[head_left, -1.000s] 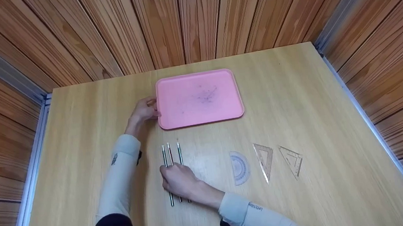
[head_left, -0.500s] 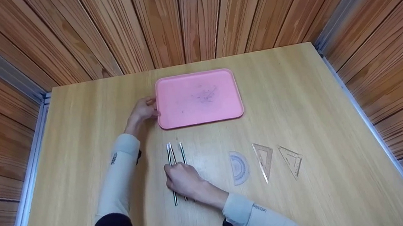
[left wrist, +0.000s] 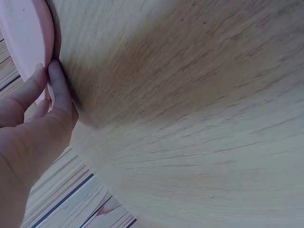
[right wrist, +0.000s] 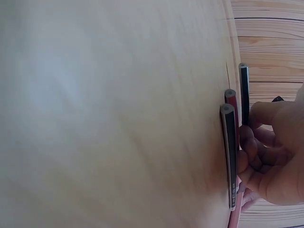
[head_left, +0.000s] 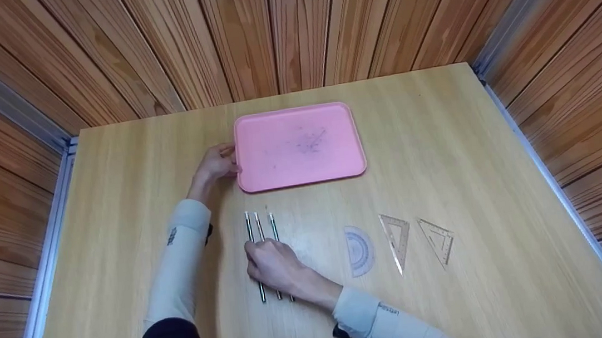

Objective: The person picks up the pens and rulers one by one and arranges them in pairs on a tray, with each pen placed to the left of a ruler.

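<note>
At the left edge of the pink tray (head_left: 286, 165), my left hand (head_left: 216, 164) pinches the rim, with the thumb (left wrist: 35, 83) on top of it. My right hand (head_left: 274, 264) is over three pencils that lie side by side, its fingers curled down around their middles. The outer two, a left pencil (head_left: 249, 227) and a right pencil (head_left: 274, 228), are dark; the middle pencil (right wrist: 231, 97) is red. The right wrist view shows the thumb against a dark pencil (right wrist: 244, 85). The hand hides the pencils' middle lengths.
Right of the pencils, a clear protractor (head_left: 360, 250) and two clear set squares, one narrow set square (head_left: 398, 243) and one wider set square (head_left: 437, 241), lie in a row on the wooden table (head_left: 480, 172). Wood-panelled walls (head_left: 297, 29) stand around the table.
My right hand has shifted slightly right, and the pencils have moved right with it. The left pencil's far end swung right, then back left. My left hand and the tray have stayed put.
</note>
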`<state>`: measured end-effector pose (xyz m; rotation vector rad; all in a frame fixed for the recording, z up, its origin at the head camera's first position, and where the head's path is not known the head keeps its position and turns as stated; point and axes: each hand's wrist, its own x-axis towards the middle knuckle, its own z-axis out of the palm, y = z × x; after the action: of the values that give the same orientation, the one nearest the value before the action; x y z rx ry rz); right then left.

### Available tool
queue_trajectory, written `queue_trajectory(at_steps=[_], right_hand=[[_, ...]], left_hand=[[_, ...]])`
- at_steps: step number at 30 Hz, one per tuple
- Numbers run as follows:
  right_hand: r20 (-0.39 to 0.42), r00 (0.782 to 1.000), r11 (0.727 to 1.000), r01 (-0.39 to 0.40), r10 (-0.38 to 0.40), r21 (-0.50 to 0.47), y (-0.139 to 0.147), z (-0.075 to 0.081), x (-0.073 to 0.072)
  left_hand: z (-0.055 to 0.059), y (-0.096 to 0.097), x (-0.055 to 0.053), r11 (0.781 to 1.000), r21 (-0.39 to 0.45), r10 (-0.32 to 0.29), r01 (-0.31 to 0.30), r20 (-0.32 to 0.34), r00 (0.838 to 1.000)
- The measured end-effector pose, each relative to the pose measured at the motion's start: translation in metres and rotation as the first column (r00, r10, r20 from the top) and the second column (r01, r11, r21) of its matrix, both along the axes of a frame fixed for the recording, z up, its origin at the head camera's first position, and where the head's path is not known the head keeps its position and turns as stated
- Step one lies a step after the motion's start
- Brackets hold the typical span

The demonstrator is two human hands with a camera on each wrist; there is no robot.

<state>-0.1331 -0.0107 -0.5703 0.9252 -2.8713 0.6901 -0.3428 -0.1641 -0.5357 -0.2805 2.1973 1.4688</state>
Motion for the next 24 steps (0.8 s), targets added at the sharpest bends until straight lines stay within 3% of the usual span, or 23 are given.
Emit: queue_trajectory(at_steps=[4,10,16,24], right_hand=[[-0.003,1.0,1.0,0.012,-0.012,-0.021,-0.001,0.003,-0.008],[0.029,0.999,0.999,0.018,-0.017,-0.044,0.001,0.009,-0.025],[0.071,0.997,0.997,0.039,-0.034,-0.065,0.005,0.017,-0.047],[0.041,0.998,0.996,0.054,-0.051,-0.065,0.011,0.028,-0.08]], left_hand=[[-0.001,0.0,0.0,1.0,-0.009,-0.012,0.012,-0.02,1.0],[-0.001,-0.003,-0.001,1.0,0.009,-0.003,0.003,0.01,1.0],[-0.003,-0.004,-0.002,0.998,0.053,0.028,-0.03,0.038,0.999],[-0.002,-0.002,-0.003,0.998,0.042,0.049,-0.052,0.058,0.997]])
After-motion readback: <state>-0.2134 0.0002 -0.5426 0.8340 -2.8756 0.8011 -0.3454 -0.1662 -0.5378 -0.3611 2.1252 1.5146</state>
